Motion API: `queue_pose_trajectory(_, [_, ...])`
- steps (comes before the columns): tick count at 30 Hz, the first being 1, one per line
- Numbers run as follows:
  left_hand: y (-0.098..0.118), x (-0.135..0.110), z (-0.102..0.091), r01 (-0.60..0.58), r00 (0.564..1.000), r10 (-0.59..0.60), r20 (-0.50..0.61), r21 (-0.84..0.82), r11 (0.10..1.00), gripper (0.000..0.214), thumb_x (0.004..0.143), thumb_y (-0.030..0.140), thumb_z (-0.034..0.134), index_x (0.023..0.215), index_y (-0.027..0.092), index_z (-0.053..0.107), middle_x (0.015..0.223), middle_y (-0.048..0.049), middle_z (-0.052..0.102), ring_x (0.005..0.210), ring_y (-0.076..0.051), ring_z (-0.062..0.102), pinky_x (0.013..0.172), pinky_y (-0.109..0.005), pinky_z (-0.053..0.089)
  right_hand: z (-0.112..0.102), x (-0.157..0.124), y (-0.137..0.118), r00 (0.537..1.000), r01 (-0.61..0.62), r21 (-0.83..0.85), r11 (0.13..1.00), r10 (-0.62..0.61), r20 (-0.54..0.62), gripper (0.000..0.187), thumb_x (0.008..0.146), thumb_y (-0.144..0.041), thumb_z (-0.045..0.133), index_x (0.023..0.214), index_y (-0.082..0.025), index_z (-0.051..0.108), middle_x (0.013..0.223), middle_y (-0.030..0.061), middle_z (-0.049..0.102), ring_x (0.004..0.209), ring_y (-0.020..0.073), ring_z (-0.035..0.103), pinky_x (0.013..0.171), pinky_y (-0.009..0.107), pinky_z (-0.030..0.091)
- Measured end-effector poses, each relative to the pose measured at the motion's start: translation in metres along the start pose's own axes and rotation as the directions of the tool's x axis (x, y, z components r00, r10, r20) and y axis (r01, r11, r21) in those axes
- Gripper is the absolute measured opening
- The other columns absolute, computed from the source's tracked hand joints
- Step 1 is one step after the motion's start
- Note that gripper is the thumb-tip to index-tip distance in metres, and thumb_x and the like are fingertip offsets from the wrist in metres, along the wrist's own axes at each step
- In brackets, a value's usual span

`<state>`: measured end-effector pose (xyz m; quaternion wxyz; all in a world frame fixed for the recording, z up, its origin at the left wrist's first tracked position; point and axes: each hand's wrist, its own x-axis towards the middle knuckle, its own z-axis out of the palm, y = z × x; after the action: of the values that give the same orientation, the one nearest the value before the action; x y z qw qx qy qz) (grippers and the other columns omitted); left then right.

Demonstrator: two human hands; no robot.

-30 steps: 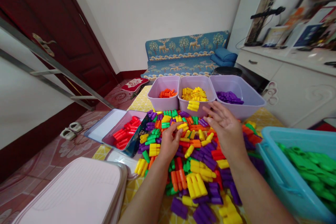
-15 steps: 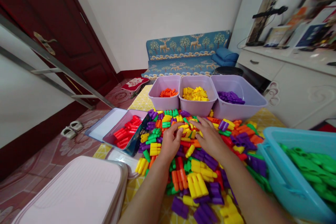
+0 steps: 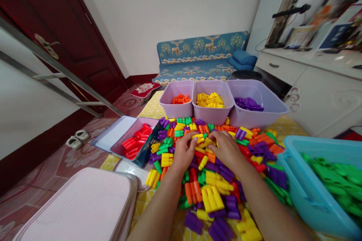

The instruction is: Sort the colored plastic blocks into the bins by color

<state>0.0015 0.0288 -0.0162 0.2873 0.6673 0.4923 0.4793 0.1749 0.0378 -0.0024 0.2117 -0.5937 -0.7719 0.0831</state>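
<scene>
A heap of plastic bullet-shaped building blocks (image 3: 192,192) in yellow, purple, orange, green and red covers the table in front of me. My left hand (image 3: 183,152) is over the middle of the heap, thumb and index finger closed around a yellow block (image 3: 199,139). Across a small gap, my right hand (image 3: 226,148) is curled with its fingers and thumb on another yellow block (image 3: 208,142). The fingers partly hide both blocks. Larger yellow blocks (image 3: 212,198) and orange blocks (image 3: 193,192) lie nearer me, between my forearms.
Behind the heap stand lilac bins with orange (image 3: 166,111), yellow (image 3: 207,113) and purple blocks (image 3: 246,120). A box of red blocks (image 3: 120,147) sits left, a blue tub of green ones (image 3: 305,196) right. Pale lids (image 3: 79,203) are stacked at front left.
My right hand's fingers have drawn in from a spread pose and closed on a yellow block. My left hand has stayed almost in place.
</scene>
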Motion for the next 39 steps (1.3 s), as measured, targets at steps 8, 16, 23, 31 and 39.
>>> queue_pose_trajectory(8, [-0.001, 0.000, 0.000, -0.022, 1.000, 0.022, 0.000, 0.021, 1.000, 0.028, 0.091, 0.029, 0.050, 0.108, 0.016, 0.067, 0.101, -0.0064, 0.072, 0.094, -0.020, 0.066, 0.086, -0.030, 0.050, 0.003, -0.001, 0.002, 0.997, 0.050, -0.086, 0.995, -0.045, 0.063, 0.042, 0.080, -0.024, 0.062, 0.121, -0.019, 0.062, 0.112, 0.0082, 0.066, 0.108, 0.0267, 0.051, 0.095, 0.039, 0.036])
queue_pose_trajectory(16, [-0.003, 0.000, 0.000, -0.025, 1.000, 0.026, -0.015, 0.062, 0.998, 0.027, 0.090, 0.029, 0.052, 0.108, 0.017, 0.068, 0.089, -0.0041, 0.072, 0.083, -0.018, 0.066, 0.078, -0.028, 0.050, -0.007, 0.000, 0.001, 0.998, 0.022, -0.093, 0.995, -0.017, 0.054, 0.031, 0.072, -0.026, 0.071, 0.103, -0.024, 0.068, 0.102, 0.0059, 0.066, 0.100, 0.0261, 0.057, 0.084, 0.036, 0.042])
queue_pose_trajectory(23, [-0.002, 0.000, 0.000, -0.010, 0.998, 0.011, -0.065, 0.023, 1.000, 0.026, 0.090, 0.029, 0.051, 0.106, 0.017, 0.068, 0.098, -0.0052, 0.072, 0.091, -0.019, 0.066, 0.083, -0.028, 0.049, -0.033, -0.008, 0.001, 0.985, -0.072, 0.203, 0.976, 0.038, 0.168, 0.033, 0.072, -0.033, 0.069, 0.102, -0.023, 0.065, 0.089, 0.0039, 0.071, 0.083, 0.0230, 0.065, 0.070, 0.033, 0.049])
queue_pose_trajectory(31, [-0.004, -0.001, 0.000, -0.008, 0.998, 0.008, -0.064, 0.003, 1.000, 0.027, 0.091, 0.030, 0.050, 0.107, 0.018, 0.068, 0.101, -0.0045, 0.072, 0.092, -0.019, 0.066, 0.083, -0.028, 0.049, -0.052, -0.003, -0.012, 0.973, 0.105, 0.870, 0.481, 0.133, -0.191, 0.065, 0.074, -0.033, 0.070, 0.134, -0.032, 0.045, 0.140, 0.0071, 0.048, 0.111, 0.0229, 0.061, 0.087, 0.038, 0.054])
queue_pose_trajectory(39, [-0.004, -0.001, -0.001, -0.053, 0.998, 0.053, -0.035, -0.010, 0.999, 0.031, 0.094, 0.032, 0.044, 0.113, 0.019, 0.065, 0.099, -0.0052, 0.071, 0.093, -0.019, 0.065, 0.085, -0.029, 0.048, -0.014, -0.003, -0.021, 0.994, -0.053, 0.683, 0.729, 0.103, -0.032, 0.047, 0.075, -0.033, 0.067, 0.120, -0.022, 0.059, 0.119, 0.0099, 0.064, 0.098, 0.0230, 0.066, 0.074, 0.034, 0.057])
